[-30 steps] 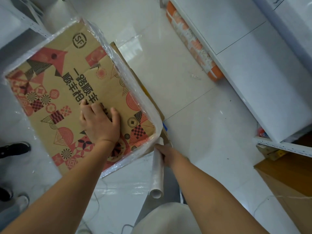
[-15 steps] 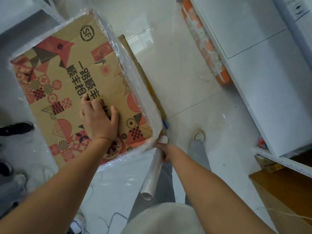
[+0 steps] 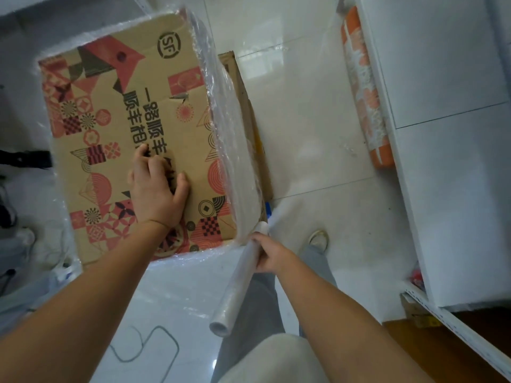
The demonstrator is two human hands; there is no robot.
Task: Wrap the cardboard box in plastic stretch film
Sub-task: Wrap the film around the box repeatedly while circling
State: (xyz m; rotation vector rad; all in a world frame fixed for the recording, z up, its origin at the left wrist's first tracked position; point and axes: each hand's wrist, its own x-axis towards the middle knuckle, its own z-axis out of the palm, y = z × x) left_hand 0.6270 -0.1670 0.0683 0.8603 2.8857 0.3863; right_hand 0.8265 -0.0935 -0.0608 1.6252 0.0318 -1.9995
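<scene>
A big cardboard box (image 3: 116, 128) with red and black patterns and printed characters fills the upper left. Clear stretch film (image 3: 235, 150) covers its right side and runs around its edges. My left hand (image 3: 157, 189) rests flat on the box top, fingers spread, pressing down. My right hand (image 3: 272, 255) grips a thin roll of stretch film (image 3: 237, 286) at the box's near right corner. The roll slants down toward me, and film stretches from its top end up to the box.
White shelving (image 3: 442, 134) runs along the right, with an orange patterned roll (image 3: 365, 87) on the floor beside it. A flat cardboard piece (image 3: 257, 139) lies right of the box. Shoes (image 3: 25, 158) stand at the left. My foot (image 3: 318, 239) is on the white tiles.
The view has swung round the box's near right corner. My right hand and the roll have shifted right and tilted more. My left hand stays pressed on the box top.
</scene>
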